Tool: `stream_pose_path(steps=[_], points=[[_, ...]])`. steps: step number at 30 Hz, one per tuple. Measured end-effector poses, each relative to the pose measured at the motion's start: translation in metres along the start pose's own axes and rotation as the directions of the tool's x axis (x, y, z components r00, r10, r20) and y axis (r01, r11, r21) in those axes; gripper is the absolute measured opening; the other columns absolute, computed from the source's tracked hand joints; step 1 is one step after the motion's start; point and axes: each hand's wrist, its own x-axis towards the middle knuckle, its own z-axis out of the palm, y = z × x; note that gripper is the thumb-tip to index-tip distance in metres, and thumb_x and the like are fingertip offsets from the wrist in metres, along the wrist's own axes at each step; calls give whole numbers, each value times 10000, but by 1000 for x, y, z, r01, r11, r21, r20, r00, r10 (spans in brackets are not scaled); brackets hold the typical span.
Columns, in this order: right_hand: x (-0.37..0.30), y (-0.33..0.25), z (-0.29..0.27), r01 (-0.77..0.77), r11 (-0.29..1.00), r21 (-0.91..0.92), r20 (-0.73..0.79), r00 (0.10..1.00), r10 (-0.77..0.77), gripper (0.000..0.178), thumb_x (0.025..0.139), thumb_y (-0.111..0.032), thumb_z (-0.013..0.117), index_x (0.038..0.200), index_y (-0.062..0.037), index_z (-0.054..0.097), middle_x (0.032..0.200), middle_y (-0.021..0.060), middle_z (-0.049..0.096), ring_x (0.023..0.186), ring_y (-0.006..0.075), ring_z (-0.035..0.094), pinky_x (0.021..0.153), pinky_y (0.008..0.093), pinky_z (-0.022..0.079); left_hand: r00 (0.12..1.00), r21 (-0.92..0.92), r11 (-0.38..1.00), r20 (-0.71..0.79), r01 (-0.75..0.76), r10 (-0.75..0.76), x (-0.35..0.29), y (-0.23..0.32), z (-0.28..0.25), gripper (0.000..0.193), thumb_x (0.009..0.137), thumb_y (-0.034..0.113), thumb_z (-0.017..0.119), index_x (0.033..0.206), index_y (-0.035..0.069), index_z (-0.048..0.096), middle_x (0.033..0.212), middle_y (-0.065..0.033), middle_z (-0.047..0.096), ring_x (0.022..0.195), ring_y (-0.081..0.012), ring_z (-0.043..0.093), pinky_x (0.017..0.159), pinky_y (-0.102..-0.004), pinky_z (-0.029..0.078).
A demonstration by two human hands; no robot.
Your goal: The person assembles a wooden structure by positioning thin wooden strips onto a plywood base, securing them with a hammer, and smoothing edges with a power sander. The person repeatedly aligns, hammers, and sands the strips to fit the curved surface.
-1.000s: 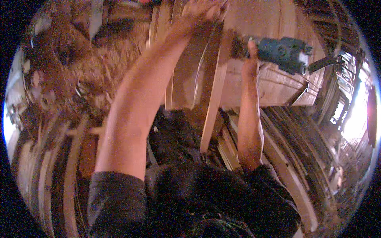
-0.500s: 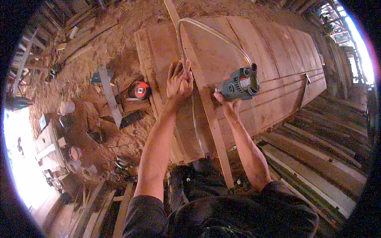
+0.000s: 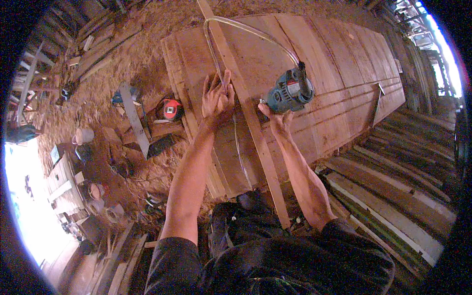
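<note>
In my right hand (image 3: 278, 120) is a corded power tool (image 3: 290, 93) with a teal and black body, gripped from below and held above a large brown wooden panel (image 3: 314, 64). Its exact kind does not show. A pale power cord (image 3: 253, 32) leaves the tool's far end, loops forward and comes back to my left hand (image 3: 218, 101). There the cord passes between raised, partly spread fingers, with the thumb side bent over it, then trails toward me across the panel. Between my hands, a long narrow wooden strip (image 3: 255, 125) lies slanting over the panel.
Left of the panel are a red and black tape measure (image 3: 171, 110) and a handsaw blade (image 3: 133, 118). A metal square (image 3: 378, 105) sits at the panel's right edge. Stacked planks (image 3: 393, 182) lie at the right. Shavings cover the ground, with cups (image 3: 84, 135) at the left.
The power tool and my right hand have shifted left and slightly away from me. My left hand's fingers have spread a little more around the cord, and the cord loop has moved left.
</note>
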Motion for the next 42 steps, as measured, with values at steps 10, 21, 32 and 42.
stream_pose_path(steps=[10,21,32,42], points=[[16,-1,9,31,999,17,-5,999,-31,462,740,-194,908,1114,-91,656,1009,33,712,924,219,659,880,409,522,1000,-54,999,25,-6,7,0,1,1,537,1056,240,419,1568,78,404,1368,-192,646,1401,-355,504,1256,-519,226],[34,-25,29,93,993,80,26,995,-95,410,742,-136,899,1054,-54,646,946,42,705,875,213,668,841,392,557,1000,-9,1000,25,2,-2,-2,-3,-2,501,1061,236,399,1526,65,467,1449,-169,594,1433,-327,474,1268,-504,208],[78,-22,62,162,938,307,51,981,-186,479,732,-147,904,1106,-61,618,1053,54,679,894,174,652,797,381,584,998,144,989,62,-32,23,-3,-25,22,552,1051,273,440,1583,137,393,1514,-84,555,1484,-218,414,1287,-458,204],[138,3,81,361,923,131,-6,932,-363,568,720,-181,932,1167,-60,602,1027,37,682,889,194,659,808,381,575,984,148,988,166,33,-58,1,-20,20,629,1016,327,485,1603,143,352,1529,-104,536,1487,-202,410,1301,-443,162]])
